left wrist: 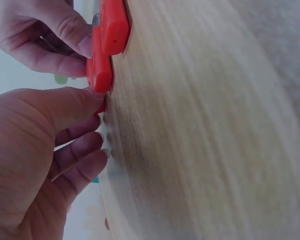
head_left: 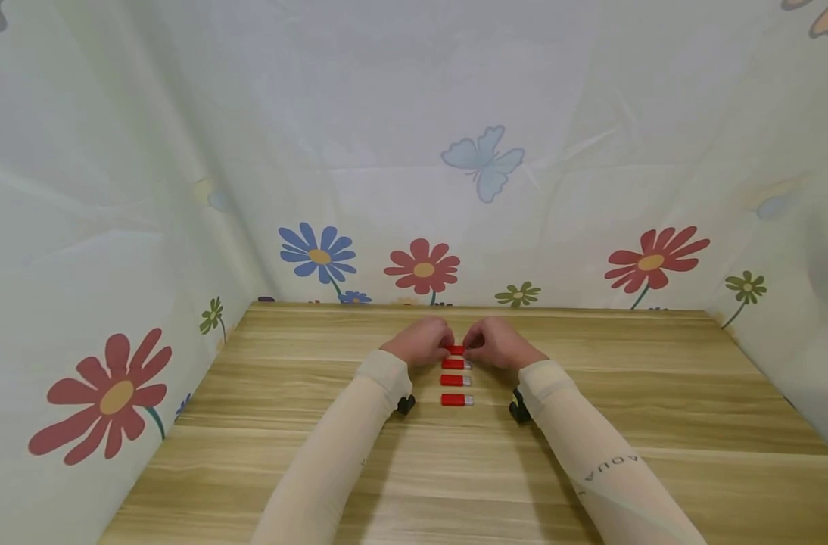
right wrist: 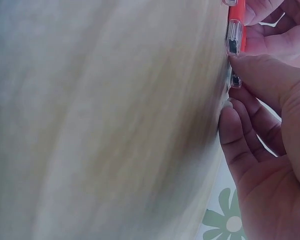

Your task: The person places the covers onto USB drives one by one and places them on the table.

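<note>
Several red USB flash drives with clear-capped ends lie in a column on the wooden table, the nearest drive (head_left: pixel 452 400) lowest in the head view. At the column's far end, my left hand (head_left: pixel 422 341) pinches the red end of the farthest drive (head_left: pixel 456 350) between thumb and fingers. From the other side my right hand (head_left: pixel 501 343) pinches its clear end (right wrist: pixel 236 81). In the left wrist view that drive is mostly hidden behind the left thumb and another drive (left wrist: pixel 101 70). My other left fingers (left wrist: pixel 82 170) are loosely bent near the tabletop.
The wood-grain table (head_left: pixel 414 484) reaches back to a pale curtain (head_left: pixel 359 136) printed with flowers and a butterfly. More curtain stands along the left and right sides. A dark wrist device (head_left: pixel 519 407) sits under the right cuff, another (head_left: pixel 406 405) under the left.
</note>
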### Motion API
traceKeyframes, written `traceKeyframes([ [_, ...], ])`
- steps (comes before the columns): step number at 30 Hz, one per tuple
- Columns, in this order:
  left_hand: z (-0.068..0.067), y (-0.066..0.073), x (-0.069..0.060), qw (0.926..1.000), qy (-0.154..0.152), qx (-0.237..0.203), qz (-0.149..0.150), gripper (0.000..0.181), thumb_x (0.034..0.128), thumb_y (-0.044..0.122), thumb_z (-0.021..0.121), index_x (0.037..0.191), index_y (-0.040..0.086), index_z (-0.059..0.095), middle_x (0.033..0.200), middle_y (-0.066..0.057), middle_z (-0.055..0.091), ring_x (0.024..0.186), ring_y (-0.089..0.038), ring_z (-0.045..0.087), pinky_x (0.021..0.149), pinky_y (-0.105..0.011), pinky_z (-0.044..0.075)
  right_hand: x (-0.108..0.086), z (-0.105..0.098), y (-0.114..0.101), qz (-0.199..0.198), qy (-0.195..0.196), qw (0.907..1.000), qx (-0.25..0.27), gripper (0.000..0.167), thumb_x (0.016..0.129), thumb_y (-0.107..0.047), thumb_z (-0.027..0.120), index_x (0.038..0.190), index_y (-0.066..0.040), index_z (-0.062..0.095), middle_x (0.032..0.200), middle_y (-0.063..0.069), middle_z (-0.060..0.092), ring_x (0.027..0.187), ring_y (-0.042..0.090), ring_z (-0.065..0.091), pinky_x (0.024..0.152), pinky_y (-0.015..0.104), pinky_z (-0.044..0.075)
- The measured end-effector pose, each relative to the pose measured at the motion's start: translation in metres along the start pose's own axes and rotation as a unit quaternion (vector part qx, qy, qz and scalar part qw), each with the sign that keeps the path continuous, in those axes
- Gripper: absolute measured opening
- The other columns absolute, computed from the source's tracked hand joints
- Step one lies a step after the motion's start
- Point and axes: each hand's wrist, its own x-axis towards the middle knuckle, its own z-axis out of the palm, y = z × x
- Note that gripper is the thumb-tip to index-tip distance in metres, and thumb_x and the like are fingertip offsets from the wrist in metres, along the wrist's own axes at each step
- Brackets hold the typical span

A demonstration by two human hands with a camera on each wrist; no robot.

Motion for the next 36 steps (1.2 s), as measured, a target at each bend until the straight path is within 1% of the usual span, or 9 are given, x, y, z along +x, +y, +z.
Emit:
traceKeyframes([
  [9, 0.0034, -0.0020, 0.0017, 1.0000, 0.001, -0.001, -0.010, 0.013, 0.0934, 0.025, 0.076, 0.103, 0.017, 0.077, 0.093, 0.007, 0.066, 0.086, -0.014, 0.058, 0.083, -0.025, 0.053, 0.0002, -0.0002, 0.0001, 0.009, -0.004, 0.9999, 0.003, 0.013, 0.090, -0.015, 0.079, 0.102, -0.010, 0.079, 0.096, 0.002, 0.075, 0.087, 0.017, 0.064, 0.087, 0.038, 0.058],
  [12, 0.0033, -0.0029, 0.0014, 1.0000, 0.001, -0.003, -0.007, 0.012, 0.0931, 0.025, 0.077, 0.102, 0.017, 0.078, 0.091, 0.007, 0.066, 0.085, -0.014, 0.058, 0.081, -0.024, 0.052, 0.0006, -0.0005, -0.0005, 0.013, -0.007, 0.9999, 0.007, 0.014, 0.090, -0.016, 0.079, 0.102, -0.010, 0.079, 0.097, 0.002, 0.075, 0.087, 0.017, 0.064, 0.087, 0.038, 0.058],
  [17, 0.0018, -0.0031, 0.0005, 0.9999, 0.008, -0.004, 0.005, 0.007, 0.0934, 0.023, 0.076, 0.096, 0.017, 0.077, 0.086, 0.006, 0.065, 0.081, -0.015, 0.058, 0.077, -0.024, 0.051, 0.0018, -0.0006, -0.0003, 0.011, -0.005, 0.9999, 0.011, 0.013, 0.090, -0.016, 0.079, 0.101, -0.010, 0.079, 0.096, 0.003, 0.075, 0.087, 0.018, 0.064, 0.086, 0.039, 0.058],
  [24, 0.0066, -0.0063, 0.0033, 0.9998, 0.014, 0.001, 0.013, 0.008, 0.0941, 0.024, 0.075, 0.095, 0.016, 0.077, 0.083, 0.006, 0.064, 0.078, -0.014, 0.057, 0.073, -0.024, 0.050, 0.0022, -0.0002, 0.0026, 0.011, -0.007, 0.9999, 0.010, 0.013, 0.090, -0.016, 0.079, 0.101, -0.009, 0.078, 0.096, 0.003, 0.075, 0.087, 0.017, 0.064, 0.086, 0.038, 0.058],
  [27, 0.0064, -0.0070, 0.0039, 0.9998, 0.015, 0.002, 0.012, 0.008, 0.0943, 0.024, 0.075, 0.094, 0.016, 0.077, 0.082, 0.006, 0.064, 0.077, -0.014, 0.057, 0.072, -0.024, 0.049, 0.0022, -0.0010, 0.0024, 0.011, -0.004, 0.9999, 0.010, 0.013, 0.089, -0.016, 0.079, 0.101, -0.009, 0.078, 0.097, 0.004, 0.075, 0.087, 0.017, 0.064, 0.086, 0.038, 0.058],
  [33, 0.0021, -0.0047, 0.0006, 0.9998, 0.014, -0.008, 0.010, 0.008, 0.0935, 0.022, 0.076, 0.096, 0.015, 0.077, 0.083, 0.005, 0.065, 0.077, -0.015, 0.058, 0.073, -0.024, 0.050, 0.0018, -0.0009, 0.0015, 0.019, -0.002, 0.9998, 0.012, 0.013, 0.089, -0.016, 0.079, 0.101, -0.010, 0.078, 0.097, 0.003, 0.074, 0.087, 0.018, 0.064, 0.087, 0.038, 0.058],
  [36, 0.0031, -0.0037, -0.0010, 0.9999, 0.014, -0.007, 0.007, 0.010, 0.0932, 0.023, 0.076, 0.099, 0.015, 0.077, 0.086, 0.005, 0.066, 0.079, -0.015, 0.058, 0.075, -0.024, 0.051, 0.0004, -0.0001, 0.0011, 0.027, -0.005, 0.9995, 0.015, 0.013, 0.089, -0.016, 0.079, 0.101, -0.010, 0.078, 0.097, 0.003, 0.074, 0.087, 0.018, 0.064, 0.087, 0.038, 0.058],
])
